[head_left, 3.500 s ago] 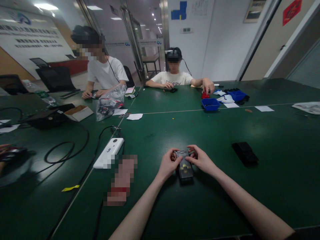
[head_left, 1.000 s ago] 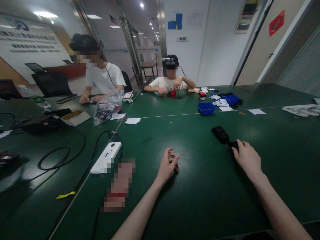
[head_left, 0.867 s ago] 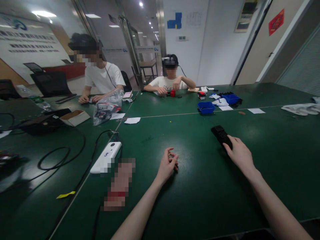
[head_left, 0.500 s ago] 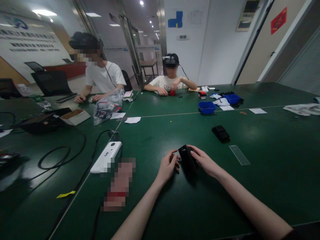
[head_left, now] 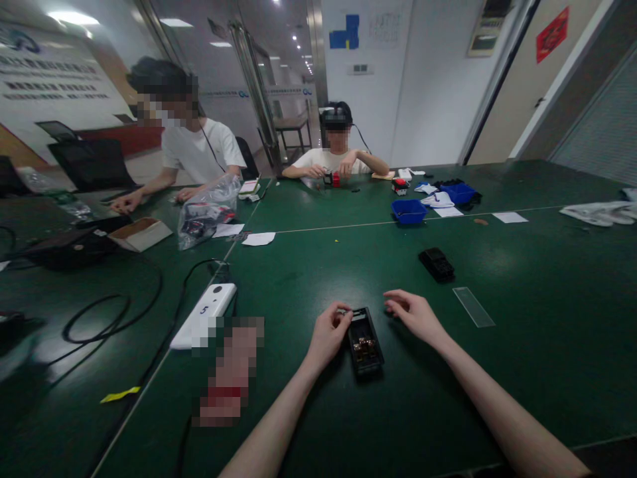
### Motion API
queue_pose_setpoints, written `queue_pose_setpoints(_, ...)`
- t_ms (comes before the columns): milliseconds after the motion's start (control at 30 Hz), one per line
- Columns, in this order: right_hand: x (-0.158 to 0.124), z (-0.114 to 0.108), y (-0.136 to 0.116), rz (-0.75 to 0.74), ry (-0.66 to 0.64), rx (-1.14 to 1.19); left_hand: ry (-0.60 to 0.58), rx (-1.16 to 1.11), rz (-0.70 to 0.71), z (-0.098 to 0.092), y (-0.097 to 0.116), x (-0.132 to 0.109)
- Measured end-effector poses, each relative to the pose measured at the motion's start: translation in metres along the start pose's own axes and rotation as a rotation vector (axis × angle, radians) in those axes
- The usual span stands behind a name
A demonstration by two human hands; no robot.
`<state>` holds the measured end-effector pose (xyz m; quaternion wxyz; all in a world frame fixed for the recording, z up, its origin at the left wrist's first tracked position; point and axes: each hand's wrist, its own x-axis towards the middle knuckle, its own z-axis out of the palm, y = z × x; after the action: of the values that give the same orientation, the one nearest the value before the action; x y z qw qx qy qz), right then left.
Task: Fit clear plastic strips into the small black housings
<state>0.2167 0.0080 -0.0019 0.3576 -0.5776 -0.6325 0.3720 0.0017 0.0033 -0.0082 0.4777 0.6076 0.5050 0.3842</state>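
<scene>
A rectangular black plastic housing [head_left: 365, 342] lies on the green table in front of me, its hollow side up, with copper-coloured metal parts [head_left: 365, 346] inside. My left hand [head_left: 332, 328] pinches its upper left corner between thumb and fingers. To the right of the housing, apart from it, my right hand [head_left: 413, 315] hovers with its fingers spread and nothing in them. Beyond that hand are a second black plastic part [head_left: 436, 264] and a clear flat strip [head_left: 474, 307].
A white device marked 5 [head_left: 204, 315] and a blurred-out reddish item [head_left: 231, 372] lie left, beside black cables [head_left: 185, 312]. Farther off are a blue tray [head_left: 409, 212], a plastic bag [head_left: 206, 212] and an open box [head_left: 141, 234]. Two people sit across the table.
The black housing has turned from standing tilted to lying with its inside facing up. My right hand has let go of it and moved slightly right; my left hand now grips its corner.
</scene>
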Motion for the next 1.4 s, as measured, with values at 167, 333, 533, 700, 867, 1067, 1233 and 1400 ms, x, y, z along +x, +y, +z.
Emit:
queue_pose_setpoints(167, 0.004, -0.059, 0.030, 0.118, 0.372, -0.612, 0.000, 0.031, 0.005, -0.001, -0.002, 0.001)
queue_pose_setpoints(333, -0.003, -0.084, 0.047, 0.173, 0.396, -0.724, 0.005, 0.035, 0.002, -0.002, 0.000, 0.000)
queue_pose_setpoints(533, -0.006, -0.064, 0.042, 0.162, 0.317, -0.824, -0.004, 0.003, -0.009, -0.002, 0.001, 0.000)
queue_pose_setpoints(700, -0.003, -0.027, 0.009, 0.114, 0.124, -0.951, -0.016, -0.005, -0.024, -0.002, 0.001, -0.001)
queue_pose_setpoints(867, 0.013, -0.005, -0.022, 0.071, -0.056, -0.945, -0.020, 0.007, -0.013, -0.002, 0.002, 0.000)
queue_pose_setpoints(1067, 0.030, -0.001, -0.028, 0.013, -0.101, -0.755, 0.004, 0.030, 0.002, -0.001, 0.002, 0.002)
queue_pose_setpoints(1233, 0.030, 0.006, -0.022, 0.101, -0.093, -0.093, 0.016, 0.030, 0.005, -0.001, 0.002, 0.001)
queue_pose_setpoints(1400, 0.022, 0.016, -0.024, 0.200, -0.108, 0.593, 0.010, 0.043, 0.016, -0.002, 0.003, 0.000)
